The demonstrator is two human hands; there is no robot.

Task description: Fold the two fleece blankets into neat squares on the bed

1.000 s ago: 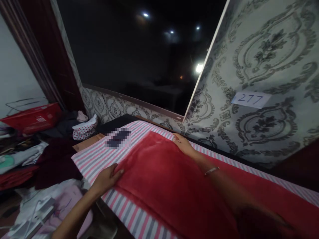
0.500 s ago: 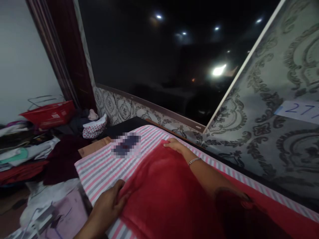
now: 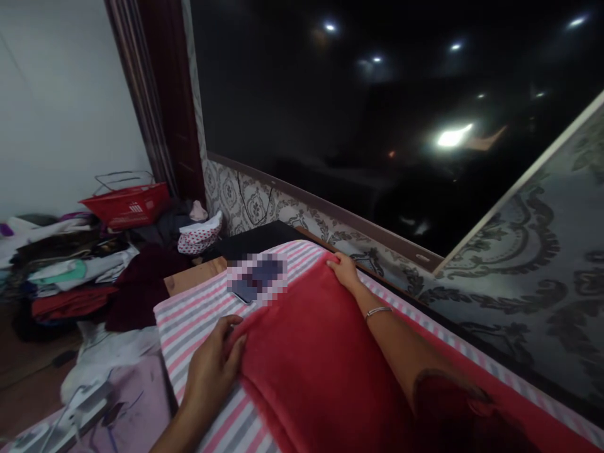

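There is one red cloth (image 3: 311,352), lying on one striped cloth (image 3: 198,321) on the desk (image 3: 252,242). The left hand (image 3: 213,358) pinches its near corner, thumb and bent fingers nearly closed. The right hand (image 3: 346,272) pinches the far corner the same way. One phone (image 3: 267,275), partly blurred, lies between the hands, just past the red edge. Bare stripes leave room there; the wall side (image 3: 509,283) has only a thin strip. The right arm stretches out straighter, with one bangle (image 3: 379,311).
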